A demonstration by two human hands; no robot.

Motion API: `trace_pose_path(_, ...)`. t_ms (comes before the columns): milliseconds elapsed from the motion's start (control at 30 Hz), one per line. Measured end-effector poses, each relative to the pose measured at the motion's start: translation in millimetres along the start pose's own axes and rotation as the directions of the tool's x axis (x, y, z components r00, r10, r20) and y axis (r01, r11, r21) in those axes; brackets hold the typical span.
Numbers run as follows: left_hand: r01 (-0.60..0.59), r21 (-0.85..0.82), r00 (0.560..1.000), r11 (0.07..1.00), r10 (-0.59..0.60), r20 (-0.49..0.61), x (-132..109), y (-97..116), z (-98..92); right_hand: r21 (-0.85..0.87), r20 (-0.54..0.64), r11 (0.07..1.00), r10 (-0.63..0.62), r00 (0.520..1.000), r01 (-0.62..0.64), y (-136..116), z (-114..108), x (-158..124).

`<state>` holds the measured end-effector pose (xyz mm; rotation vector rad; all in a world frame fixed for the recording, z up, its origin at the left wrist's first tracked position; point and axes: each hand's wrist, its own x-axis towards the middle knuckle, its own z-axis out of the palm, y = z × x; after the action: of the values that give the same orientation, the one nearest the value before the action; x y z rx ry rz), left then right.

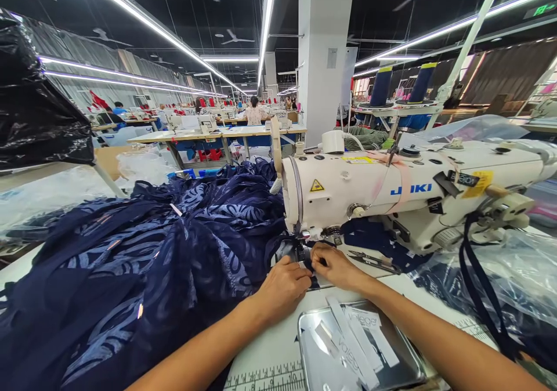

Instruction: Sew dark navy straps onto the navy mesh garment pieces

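Note:
My left hand [285,286] is closed at the needle area of a white JUKI sewing machine [369,188], its fingers bent over the edge of dark navy fabric [314,282]. Right beside it, my right hand [336,266] pinches the same fabric, with thumb and index finger curled together. The fingertips partly hide the piece between them. To the left spreads a large heap of navy garments [174,252] with pale lace-like patterns. Thread snips [374,261] lie on the machine bed to the right of my right hand.
A metal tray [307,344] holding white printed label strips [348,344] sits in front of my hands, beside a ruler marking [265,379]. Plastic-wrapped navy pieces [505,281] lie at right. Two thread cones [380,86] stand behind the machine. Other people work farther back.

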<state>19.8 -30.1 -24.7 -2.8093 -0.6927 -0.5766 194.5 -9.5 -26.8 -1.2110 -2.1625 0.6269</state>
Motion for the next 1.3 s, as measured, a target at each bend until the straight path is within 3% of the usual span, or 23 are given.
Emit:
trace_pose_path(300, -0.001, 0.020, 1.000, 1.000, 0.001, -0.018, -0.7, 0.0, 2.0, 0.102, 0.037, 0.995, -0.024, 0.999, 0.020, 1.5, -2.9, 0.6)
trace_pose_path(467, -0.010, 0.049, 0.989, 0.999, 0.017, -0.146, -3.2, 1.8, -0.2, 0.038, -0.023, 0.997, -0.072, 0.997, 0.073, 1.6, 0.7, -2.1)
trace_pose_path(567, 0.042, 0.168, 0.970, 0.985, 0.000, -0.243, -4.9, 2.5, -4.3, 0.011, -0.052, 0.994, -0.105, 0.993, 0.106, 0.9, 2.6, -4.1)
trace_pose_path(667, 0.050, 0.285, 0.963, 0.957, 0.030, -0.268, -4.6, 1.0, -7.2, 0.003, -0.056, 0.995, -0.103, 0.993, 0.103, -0.5, 2.7, -4.7)
trace_pose_path(900, -0.025, 0.384, 0.977, 0.923, 0.103, -0.185, 0.2, -4.2, -3.3, -0.032, -0.069, 0.996, -0.087, 0.994, 0.085, -2.9, 2.2, -4.7)
trace_pose_path(1300, -0.075, 0.388, 0.997, 0.919, 0.074, 0.016, 3.0, -2.6, -2.0, -0.165, -0.041, 0.984, -0.075, 0.996, 0.067, -13.1, -3.0, -11.6)
